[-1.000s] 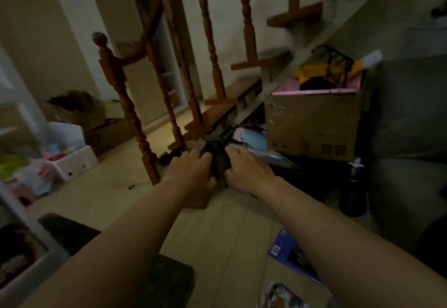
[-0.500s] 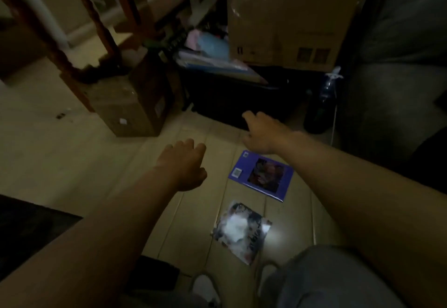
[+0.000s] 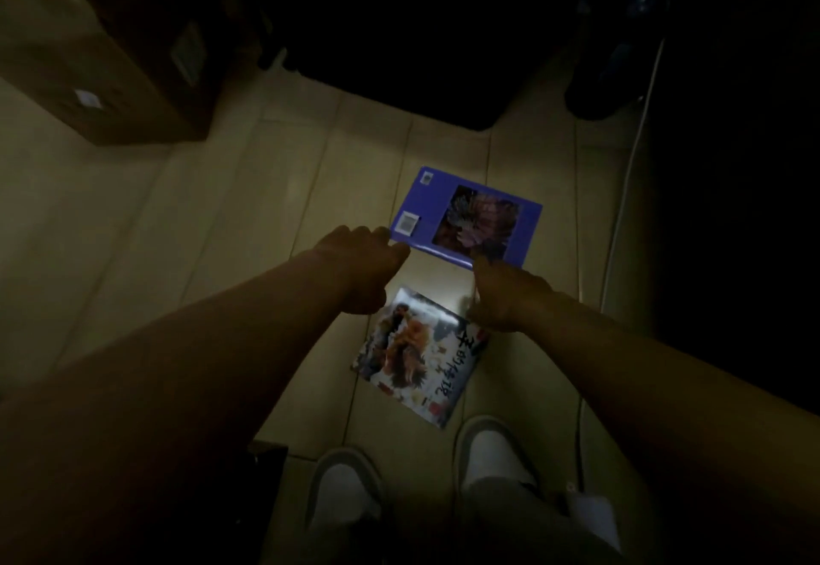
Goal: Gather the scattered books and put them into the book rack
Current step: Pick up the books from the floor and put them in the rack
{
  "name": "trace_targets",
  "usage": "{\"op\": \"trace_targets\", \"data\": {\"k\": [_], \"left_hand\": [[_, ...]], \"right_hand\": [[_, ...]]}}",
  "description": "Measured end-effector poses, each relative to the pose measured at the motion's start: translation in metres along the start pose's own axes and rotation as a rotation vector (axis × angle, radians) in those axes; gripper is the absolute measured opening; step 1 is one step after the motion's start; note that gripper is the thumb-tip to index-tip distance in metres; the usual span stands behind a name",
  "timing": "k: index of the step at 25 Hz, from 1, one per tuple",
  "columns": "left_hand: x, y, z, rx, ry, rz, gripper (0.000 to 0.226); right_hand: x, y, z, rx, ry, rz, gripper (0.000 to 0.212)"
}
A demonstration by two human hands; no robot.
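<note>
Blue book [image 3: 466,220] lies flat on the floor [image 3: 213,231], centre-right of frame, a picture-cover book [image 3: 417,356] just below. Left grip [image 3: 359,262] touches its lower-left corner, right grip [image 3: 501,294] its lower edge, fingers extended, holding nothing. Lying flush, it could skid away rather than lift.

large black brush-style characters run along one edge of the illustrated book [image 3: 417,356], too blurred to read; two white code stickers on the blue book [image 3: 466,218], unreadable.
</note>
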State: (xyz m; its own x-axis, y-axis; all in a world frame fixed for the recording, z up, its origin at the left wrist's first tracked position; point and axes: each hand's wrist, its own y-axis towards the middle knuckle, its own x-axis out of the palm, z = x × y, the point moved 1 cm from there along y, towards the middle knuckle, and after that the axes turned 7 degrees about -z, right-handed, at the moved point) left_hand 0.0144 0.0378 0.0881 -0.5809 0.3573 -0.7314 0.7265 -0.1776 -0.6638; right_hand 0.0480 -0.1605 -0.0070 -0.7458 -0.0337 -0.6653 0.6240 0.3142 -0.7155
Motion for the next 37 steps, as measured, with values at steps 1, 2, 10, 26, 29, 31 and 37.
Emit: {"op": "trace_targets", "data": {"k": [1, 2, 10, 26, 29, 31, 37], "left_hand": [[0.009, 0.010, 0.004, 0.028, 0.005, -0.013, 0.065], [0.019, 0.020, 0.007, 0.050, 0.003, -0.034, 0.066], [0.091, 0.078, 0.033, 0.191, -0.074, -0.079, 0.078], [0.118, 0.099, 0.030, -0.150, -1.115, -0.021, 0.011], [0.128, 0.094, 0.027, -0.281, -1.282, -0.009, 0.005], [0.129, 0.089, 0.031, -0.270, -1.236, -0.060, 0.010], [0.129, 0.079, 0.033, 0.004, -0.958, -0.099, 0.110]], "right_hand": [[0.014, 0.006, 0.005, 0.029, 0.004, -0.028, 0.077], [0.027, 0.011, 0.009, 0.054, 0.009, -0.053, 0.080], [0.072, 0.029, 0.008, 0.133, 0.110, -0.034, 0.089], [0.082, 0.029, 0.011, 0.066, 0.714, 0.178, 0.043], [0.082, 0.030, 0.018, 0.077, 0.527, 0.203, 0.043], [0.084, 0.030, 0.019, 0.093, 0.387, 0.224, 0.046], [0.089, 0.025, 0.016, 0.023, 0.295, 0.259, 0.050]]}}
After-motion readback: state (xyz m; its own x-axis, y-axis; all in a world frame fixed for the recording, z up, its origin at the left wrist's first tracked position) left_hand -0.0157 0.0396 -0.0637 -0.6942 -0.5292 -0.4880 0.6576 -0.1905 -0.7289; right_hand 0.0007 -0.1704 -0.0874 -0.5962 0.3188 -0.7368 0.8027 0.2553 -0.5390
